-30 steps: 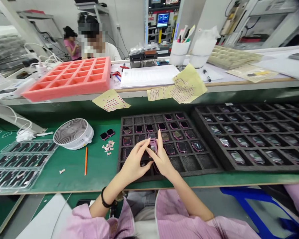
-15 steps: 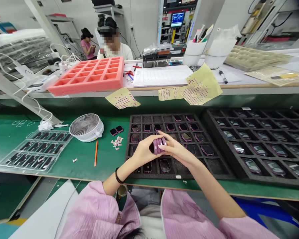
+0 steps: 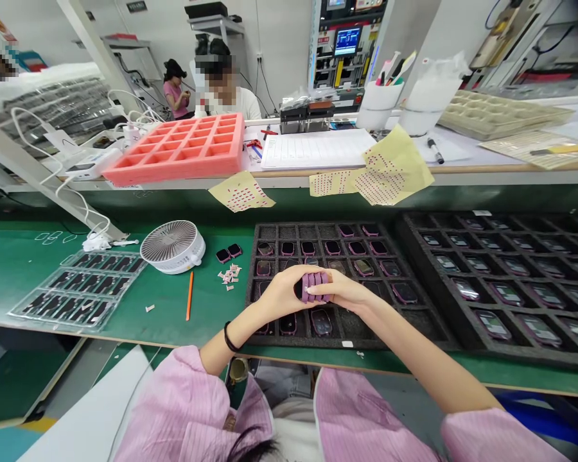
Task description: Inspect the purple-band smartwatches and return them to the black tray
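Note:
Several purple watch cases (image 3: 316,287) are stacked side by side between my hands, above a black foam tray (image 3: 414,327). My left hand (image 3: 284,289) wraps around the stack from the left. From the right, my right hand (image 3: 344,289) grips the same stack, with its thumb along the near side. Watch cases with dark screens, such as one purple-edged watch case (image 3: 322,322), lie in many of the tray's compartments. My hands hide some of the middle compartments. Two more dark-screened watch cases (image 3: 228,253) rest on the green bench to the left.
A second foam tray (image 3: 467,321) with watch cases adjoins on the right. Left are a round white fan (image 3: 172,247), an orange stick (image 3: 189,296), small pale pieces (image 3: 230,274) and a clear tray (image 3: 79,289) of black parts. A pink foam tray (image 3: 178,147) stands on the shelf; people sit beyond.
My right hand's fingers have shifted from above the stack to its right side, and more of the purple cases' edges show. The camera view has moved slightly.

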Demonstrator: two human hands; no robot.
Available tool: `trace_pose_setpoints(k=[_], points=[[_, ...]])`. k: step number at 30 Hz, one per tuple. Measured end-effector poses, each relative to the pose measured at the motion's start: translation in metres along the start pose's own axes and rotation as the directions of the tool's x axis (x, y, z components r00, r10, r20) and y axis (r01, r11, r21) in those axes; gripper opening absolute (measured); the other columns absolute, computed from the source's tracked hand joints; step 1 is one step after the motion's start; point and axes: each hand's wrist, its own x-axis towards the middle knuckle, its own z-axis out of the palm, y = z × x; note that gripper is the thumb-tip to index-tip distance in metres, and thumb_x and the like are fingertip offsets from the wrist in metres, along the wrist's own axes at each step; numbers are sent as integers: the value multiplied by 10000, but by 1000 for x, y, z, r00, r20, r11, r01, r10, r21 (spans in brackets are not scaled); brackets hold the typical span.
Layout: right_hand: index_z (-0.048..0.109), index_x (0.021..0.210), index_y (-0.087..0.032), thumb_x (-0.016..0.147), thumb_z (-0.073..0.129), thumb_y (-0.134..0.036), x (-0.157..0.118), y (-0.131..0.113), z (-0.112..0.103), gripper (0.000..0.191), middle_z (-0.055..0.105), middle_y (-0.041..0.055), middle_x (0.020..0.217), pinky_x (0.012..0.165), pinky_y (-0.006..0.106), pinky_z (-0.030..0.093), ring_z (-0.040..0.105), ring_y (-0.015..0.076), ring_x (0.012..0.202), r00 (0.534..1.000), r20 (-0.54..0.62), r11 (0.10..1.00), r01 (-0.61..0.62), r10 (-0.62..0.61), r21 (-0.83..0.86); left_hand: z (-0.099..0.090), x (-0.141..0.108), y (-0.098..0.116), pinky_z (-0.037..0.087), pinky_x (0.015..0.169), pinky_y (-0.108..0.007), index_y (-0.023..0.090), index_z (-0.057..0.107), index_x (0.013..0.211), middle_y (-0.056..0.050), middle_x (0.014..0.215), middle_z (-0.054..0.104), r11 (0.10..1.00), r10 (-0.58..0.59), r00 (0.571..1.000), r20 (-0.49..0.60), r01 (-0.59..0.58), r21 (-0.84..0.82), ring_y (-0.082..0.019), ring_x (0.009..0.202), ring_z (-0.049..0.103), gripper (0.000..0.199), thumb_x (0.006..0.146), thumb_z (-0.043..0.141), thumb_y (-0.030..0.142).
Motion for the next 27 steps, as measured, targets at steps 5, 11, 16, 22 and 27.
trace_pose_setpoints(k=[5, 11, 16, 22, 27], points=[[735, 830, -151, 553, 863, -252, 4, 1, -8, 322, 751, 56, 748, 717, 343, 585, 721, 207, 700, 998, -33, 998, 57, -55, 37, -11, -2, -5, 505, 952, -361, 177, 629, 1084, -107, 1111, 695, 995, -95, 992, -82, 92, -45, -238, 1035, 663, 506, 648, 825, 343], [737, 895, -144, 591, 859, -274, 23, -2, -33, 353, 769, 121, 907, 920, 470, 545, 741, 269, 840, 995, -72, 992, 73, -66, 106, -7, 5, -35, 438, 522, -198, 169, 581, 1103, 29, 799, 583, 786, -487, 869, -81, 397, -474, -66, 566, 536, 583, 612, 831, 361], [729, 895, -117, 648, 842, -222, 51, -5, -54, 292, 765, 127, 913, 986, 474, 517, 736, 270, 890, 991, -107, 988, 92, -79, 121, -6, 23, -68, 243, 434, -145, 165, 629, 1021, 81, 606, 388, 324, -649, 740, 178, 480, -815, -42, 512, 372, 373, 682, 719, 292], [727, 794, -125, 639, 841, -135, 98, -16, -66, 192, 767, 105, 810, 902, 411, 586, 742, 243, 806, 980, -184, 989, 98, -76, 114, -4, 64, -107, 415, 590, -199, 143, 692, 971, -23, 808, 589, 403, -600, 799, 26, 330, -854, -83, 675, 546, 332, 645, 646, 177], [724, 725, -113, 546, 893, -152, 140, -24, -69, 250, 758, 95, 747, 818, 342, 619, 738, 218, 736, 968, -219, 986, 142, -119, 91, -20, 97, -151, 472, 818, -289, 160, 695, 973, -54, 952, 638, 697, -615, 742, -269, 351, -626, -143, 843, 609, 322, 689, 551, 110]])
